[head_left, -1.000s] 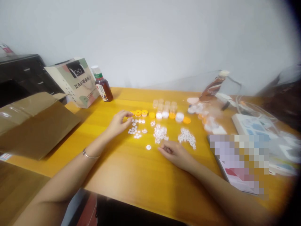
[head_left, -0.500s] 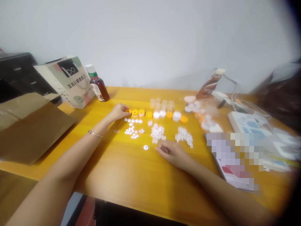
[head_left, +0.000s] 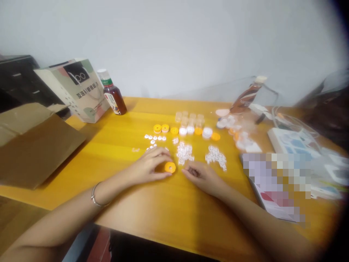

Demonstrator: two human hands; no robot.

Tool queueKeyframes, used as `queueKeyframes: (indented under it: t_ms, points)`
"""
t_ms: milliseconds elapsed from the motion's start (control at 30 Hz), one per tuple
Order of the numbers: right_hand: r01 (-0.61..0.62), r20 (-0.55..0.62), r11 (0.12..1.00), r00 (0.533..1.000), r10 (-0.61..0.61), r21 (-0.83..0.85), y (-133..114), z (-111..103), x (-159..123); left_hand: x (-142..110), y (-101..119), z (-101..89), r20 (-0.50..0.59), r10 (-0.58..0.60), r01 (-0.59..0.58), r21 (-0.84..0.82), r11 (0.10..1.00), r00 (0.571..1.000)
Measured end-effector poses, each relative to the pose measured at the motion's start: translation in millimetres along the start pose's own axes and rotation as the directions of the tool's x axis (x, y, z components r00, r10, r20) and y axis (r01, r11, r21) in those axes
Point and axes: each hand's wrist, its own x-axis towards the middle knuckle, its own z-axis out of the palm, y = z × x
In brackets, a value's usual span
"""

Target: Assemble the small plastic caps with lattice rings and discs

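Note:
My left hand has its thumb and fingertips around a round orange cap with a small hole in the middle, low over the table. My right hand rests just right of it with curled fingers; anything inside them is hidden. Beyond the hands runs a row of orange caps and white caps. Small white discs lie behind my left hand, which partly covers others. Two piles of small white pieces, a nearer pile and a right-hand pile, lie past my right hand.
Clear small cups stand behind the caps. At left are a cardboard box, a paper bag and a dark red bottle. Right are a brown bottle, plastic parts and a blurred-out flat object.
My left hand has come back from the left end of the cap row, bringing an orange cap to where a white disc lay, near my right hand. The right hand has stayed in place.

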Motion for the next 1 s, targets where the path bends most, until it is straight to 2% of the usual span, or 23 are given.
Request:
queueKeyframes:
  t_ms: [267,400,600,800,900,1000]
  points:
    - [-0.013,0.015,1.0,1.0,0.013,-0.016,-2,-1,2,4,-8,13.3,0.065,-0.016,0.012,0.059,0.998,0.998]
    - [-0.016,0.016,1.0,1.0,0.016,-0.021,-2,-1,1,2,-6,11.0,0.055,-0.032,0.029,0.041,0.999,0.998]
    - [-0.015,0.013,1.0,1.0,0.015,-0.022,-1,-1,1,-1,-23,-12.4,-0.137,-0.113,0.119,0.04,0.992,0.984]
    - [-0.01,0.013,1.0,1.0,0.01,-0.027,-2,-2,0,-7,-57,-41.7,-0.054,-0.227,0.233,0.235,0.943,0.972]
    - [-0.008,0.016,1.0,1.0,0.008,-0.02,-2,-2,0,-15,-71,-59.4,-0.062,-0.345,0.347,0.304,0.887,0.937]
    - [-0.004,0.015,1.0,1.0,0.004,-0.013,-2,-2,1,-25,-81,-75.7,-0.004,-0.472,0.444,0.344,0.827,0.882]
